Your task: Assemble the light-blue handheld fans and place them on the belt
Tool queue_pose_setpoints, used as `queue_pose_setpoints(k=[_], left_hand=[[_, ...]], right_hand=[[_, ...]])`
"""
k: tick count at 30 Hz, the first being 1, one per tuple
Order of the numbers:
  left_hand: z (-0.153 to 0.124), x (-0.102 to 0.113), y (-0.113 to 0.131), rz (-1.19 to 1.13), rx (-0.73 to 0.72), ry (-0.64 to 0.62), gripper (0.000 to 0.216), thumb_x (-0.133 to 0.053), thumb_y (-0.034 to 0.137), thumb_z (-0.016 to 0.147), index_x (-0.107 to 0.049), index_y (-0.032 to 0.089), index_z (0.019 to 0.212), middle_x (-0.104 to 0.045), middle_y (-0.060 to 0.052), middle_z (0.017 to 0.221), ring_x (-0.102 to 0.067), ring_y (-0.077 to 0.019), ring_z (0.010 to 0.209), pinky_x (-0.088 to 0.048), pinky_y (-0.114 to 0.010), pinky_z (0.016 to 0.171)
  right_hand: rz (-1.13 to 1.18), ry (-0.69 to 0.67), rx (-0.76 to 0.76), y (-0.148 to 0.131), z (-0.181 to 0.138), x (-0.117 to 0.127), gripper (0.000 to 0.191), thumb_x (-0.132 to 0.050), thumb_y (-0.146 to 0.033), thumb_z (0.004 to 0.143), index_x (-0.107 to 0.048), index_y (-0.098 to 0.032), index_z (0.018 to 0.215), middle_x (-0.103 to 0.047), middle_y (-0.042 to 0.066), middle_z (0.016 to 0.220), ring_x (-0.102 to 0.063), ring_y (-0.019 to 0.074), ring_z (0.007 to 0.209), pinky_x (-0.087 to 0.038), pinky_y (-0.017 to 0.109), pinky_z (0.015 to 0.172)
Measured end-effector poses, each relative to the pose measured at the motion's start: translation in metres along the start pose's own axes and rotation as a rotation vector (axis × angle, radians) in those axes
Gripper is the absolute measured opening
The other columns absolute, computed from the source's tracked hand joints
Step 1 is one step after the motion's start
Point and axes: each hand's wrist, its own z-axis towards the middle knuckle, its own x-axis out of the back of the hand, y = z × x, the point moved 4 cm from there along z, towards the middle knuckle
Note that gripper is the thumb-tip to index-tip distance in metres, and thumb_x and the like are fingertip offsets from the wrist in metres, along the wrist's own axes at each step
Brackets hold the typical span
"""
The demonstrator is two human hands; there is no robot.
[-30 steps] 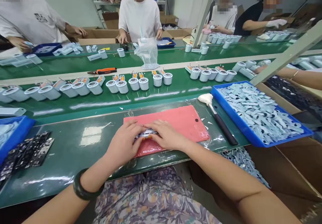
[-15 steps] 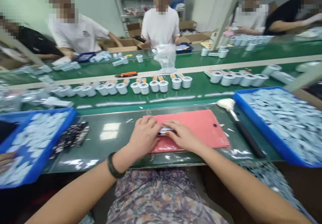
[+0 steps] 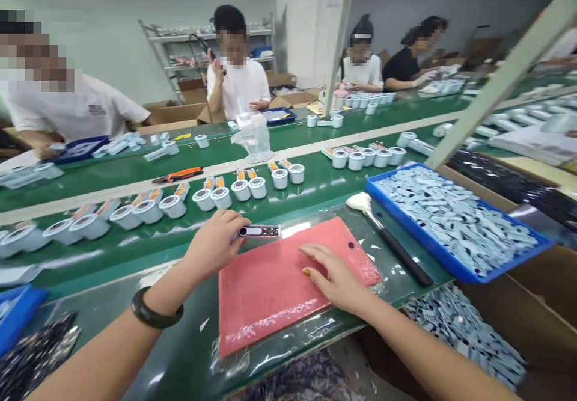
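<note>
My left hand point(image 3: 214, 243) is at the far edge of the pink rubber mat point(image 3: 270, 299), pinching a slim black-and-silver electronic module point(image 3: 259, 231) between its fingers. My right hand point(image 3: 336, 278) rests open on the mat's right part, its fingertips touching the pink surface and holding nothing. Just beyond my left hand, a row of white cylindrical cups point(image 3: 220, 197) with orange-labelled parts stands on the green conveyor belt point(image 3: 311, 186).
A blue tray point(image 3: 419, 236) heaped with pale blue pieces stands to the right, beyond a black-handled brush point(image 3: 396, 247). Black strips point(image 3: 36, 359) lie at lower left. Co-workers sit along the far belt, where orange-handled pliers point(image 3: 178, 175) and a clear plastic bag point(image 3: 255, 139) lie.
My hands have parted. The left hand has carried the module from the mat's middle to its far edge, and the right hand has moved apart, flat on the mat. The whole view has swung.
</note>
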Motion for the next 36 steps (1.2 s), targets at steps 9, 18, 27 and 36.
queue_pose_setpoints(k=[9,18,27,36], left_hand=[[0.091,-0.019,0.072,-0.052,-0.398,-0.006,0.021,-0.062,0.011,0.088,-0.068,0.020,0.107,-0.067,-0.008,0.109,-0.060,-0.0285,0.103,-0.054,-0.045,0.090],[0.112,-0.057,0.061,-0.014,-0.122,-0.063,0.028,-0.058,0.018,0.092,-0.066,0.020,0.118,-0.067,-0.011,0.113,-0.061,-0.0315,0.106,-0.055,-0.044,0.084],[0.186,-0.078,0.044,0.080,0.030,0.031,0.027,-0.052,0.022,0.092,-0.069,0.016,0.113,-0.068,-0.018,0.109,-0.063,-0.0385,0.107,-0.057,-0.048,0.076],[0.091,-0.112,0.146,-0.312,-0.569,0.410,0.031,-0.053,0.014,0.087,-0.063,0.021,0.116,-0.070,-0.011,0.112,-0.067,-0.0274,0.102,-0.060,-0.042,0.083]], right_hand=[[-0.394,0.085,-0.052,-0.010,0.042,0.043,0.060,-0.064,-0.023,0.094,-0.048,-0.011,0.150,-0.060,0.017,0.142,-0.057,0.0302,0.129,-0.048,0.050,0.112],[-0.445,0.196,-0.113,0.020,0.041,0.077,0.062,-0.067,-0.024,0.090,-0.049,-0.017,0.150,-0.050,0.015,0.153,-0.048,0.0299,0.140,-0.043,0.051,0.117],[-0.561,0.306,-0.303,0.045,0.112,0.171,0.044,-0.057,-0.024,0.100,-0.058,-0.022,0.144,-0.060,0.012,0.138,-0.059,0.0260,0.127,-0.047,0.042,0.110],[-0.606,0.478,-0.751,0.115,0.225,0.235,0.073,-0.069,-0.052,0.091,-0.048,-0.015,0.151,-0.044,0.023,0.151,-0.056,0.0369,0.130,-0.044,0.045,0.109]])
